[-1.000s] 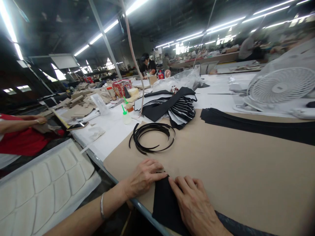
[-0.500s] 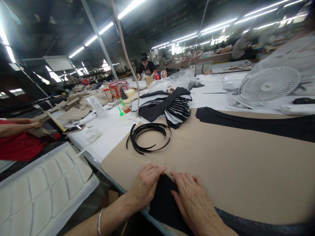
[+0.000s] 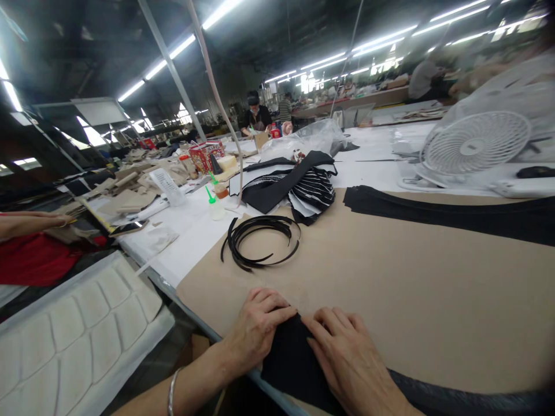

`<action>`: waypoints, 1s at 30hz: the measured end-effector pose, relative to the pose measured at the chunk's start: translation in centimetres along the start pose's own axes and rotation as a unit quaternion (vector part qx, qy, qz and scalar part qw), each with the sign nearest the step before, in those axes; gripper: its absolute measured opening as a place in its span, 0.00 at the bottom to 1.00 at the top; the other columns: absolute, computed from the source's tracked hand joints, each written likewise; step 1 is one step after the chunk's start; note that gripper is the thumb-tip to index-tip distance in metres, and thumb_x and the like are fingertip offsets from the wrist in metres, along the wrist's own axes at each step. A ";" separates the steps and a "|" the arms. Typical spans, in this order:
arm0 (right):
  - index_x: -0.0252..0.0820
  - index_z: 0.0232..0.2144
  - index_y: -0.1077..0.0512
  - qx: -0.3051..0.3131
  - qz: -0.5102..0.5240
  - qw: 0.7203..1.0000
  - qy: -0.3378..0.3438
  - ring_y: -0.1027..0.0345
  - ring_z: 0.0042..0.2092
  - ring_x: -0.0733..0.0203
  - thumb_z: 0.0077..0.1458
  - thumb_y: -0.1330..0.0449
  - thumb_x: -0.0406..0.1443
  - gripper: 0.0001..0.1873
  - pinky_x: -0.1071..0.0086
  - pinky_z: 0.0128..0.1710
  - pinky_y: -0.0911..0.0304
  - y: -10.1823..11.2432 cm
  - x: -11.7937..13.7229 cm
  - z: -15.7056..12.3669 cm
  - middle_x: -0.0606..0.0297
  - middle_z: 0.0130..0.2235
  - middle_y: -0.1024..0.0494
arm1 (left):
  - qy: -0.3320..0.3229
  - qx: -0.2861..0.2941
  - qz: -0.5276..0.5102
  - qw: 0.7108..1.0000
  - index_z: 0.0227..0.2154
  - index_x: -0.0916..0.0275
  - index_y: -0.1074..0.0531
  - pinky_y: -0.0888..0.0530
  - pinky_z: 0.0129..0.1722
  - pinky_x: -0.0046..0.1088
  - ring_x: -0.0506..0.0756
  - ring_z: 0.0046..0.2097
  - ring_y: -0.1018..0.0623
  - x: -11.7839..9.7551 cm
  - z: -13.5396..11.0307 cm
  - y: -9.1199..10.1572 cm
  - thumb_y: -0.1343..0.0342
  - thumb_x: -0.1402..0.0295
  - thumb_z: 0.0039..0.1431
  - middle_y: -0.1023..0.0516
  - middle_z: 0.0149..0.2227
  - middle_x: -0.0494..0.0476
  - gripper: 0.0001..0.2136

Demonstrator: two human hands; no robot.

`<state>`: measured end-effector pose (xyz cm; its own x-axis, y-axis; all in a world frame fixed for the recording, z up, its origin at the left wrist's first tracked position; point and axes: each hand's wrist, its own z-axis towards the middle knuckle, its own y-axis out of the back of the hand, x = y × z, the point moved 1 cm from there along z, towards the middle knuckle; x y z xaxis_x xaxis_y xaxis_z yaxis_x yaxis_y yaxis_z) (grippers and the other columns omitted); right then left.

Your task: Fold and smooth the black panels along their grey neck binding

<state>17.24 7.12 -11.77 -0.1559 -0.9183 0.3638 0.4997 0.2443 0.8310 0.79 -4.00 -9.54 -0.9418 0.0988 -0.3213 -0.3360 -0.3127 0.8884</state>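
A black fabric piece (image 3: 295, 361) lies at the near edge of the table, its far end between my two hands. My left hand (image 3: 259, 323) is closed on its left side, fingers curled and thumb stretched along the top edge. At the right side of that edge, my right hand (image 3: 347, 346) is closed on the fabric with bent fingers, thumb lying on the cloth. The two hands' tips almost meet at the top corner. Beyond them rests a loose coil of thin black strips (image 3: 260, 242). What lies under my fingers is hidden.
Brown paper (image 3: 416, 289) covers the near table. Farther back are a pile of black fabric pieces (image 3: 277, 188), a long black piece (image 3: 455, 214), a white fan (image 3: 474, 144) and a green-tipped bottle (image 3: 215, 208). A quilted pale panel (image 3: 78, 335) and a person's arm (image 3: 32, 224) are at left.
My left thumb has moved out along the fabric's top edge. My right fingers have bent more and drawn in slightly. The view has shifted a little.
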 end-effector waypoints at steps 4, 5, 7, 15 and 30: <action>0.46 0.45 0.32 -0.015 -0.026 0.999 0.026 0.39 0.37 0.58 0.53 0.43 0.26 0.18 0.63 0.37 0.51 0.0 0.0 -0.1 0.67 0.36 0.29 | 0.001 0.012 0.016 1.000 0.50 0.56 0.29 0.37 0.49 0.38 0.55 0.47 0.30 0.2 -0.3 -0.1 0.58 0.77 0.64 0.24 0.44 0.56 0.18; 0.46 0.45 0.32 -0.018 -0.037 0.999 0.031 0.39 0.37 0.58 0.52 0.42 0.26 0.18 0.62 0.37 0.51 -0.1 0.0 -0.1 0.67 0.36 0.29 | -0.002 0.015 0.026 1.000 0.50 0.56 0.29 0.38 0.50 0.39 0.55 0.47 0.30 0.2 -0.4 -0.2 0.58 0.76 0.64 0.24 0.44 0.56 0.18; 0.45 0.44 0.31 -0.021 -0.063 0.997 0.041 0.40 0.36 0.58 0.49 0.41 0.26 0.19 0.62 0.37 0.51 -0.2 0.0 -0.1 0.66 0.35 0.29 | -0.022 0.019 0.059 0.998 0.51 0.57 0.30 0.40 0.52 0.40 0.56 0.49 0.30 0.3 -0.6 -0.4 0.57 0.75 0.64 0.25 0.45 0.56 0.17; 0.43 0.45 0.31 -0.005 -0.116 0.991 0.062 0.40 0.38 0.55 0.48 0.40 0.26 0.20 0.58 0.41 0.50 -0.2 0.4 -0.5 0.64 0.37 0.28 | -0.082 0.048 0.120 0.988 0.53 0.63 0.33 0.47 0.60 0.41 0.57 0.54 0.32 -0.5 -0.5 0.0 0.56 0.74 0.65 0.25 0.47 0.58 0.15; 0.44 0.41 0.32 0.045 -0.024 0.998 -0.043 0.37 0.40 0.52 0.53 0.41 0.28 0.13 0.59 0.41 0.48 1.2 -0.9 -1.6 0.64 0.38 0.28 | 0.014 0.051 0.104 0.993 0.54 0.56 0.34 0.52 0.58 0.45 0.57 0.54 0.32 -1.8 -0.9 -0.1 0.55 0.78 0.64 0.26 0.50 0.55 0.18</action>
<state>19.35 7.79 -11.77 -0.2532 -0.9003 0.3540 0.4120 0.2308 0.8815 2.48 -4.99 -9.31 -0.9908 0.0153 -0.1345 -0.1345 -0.2258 0.9649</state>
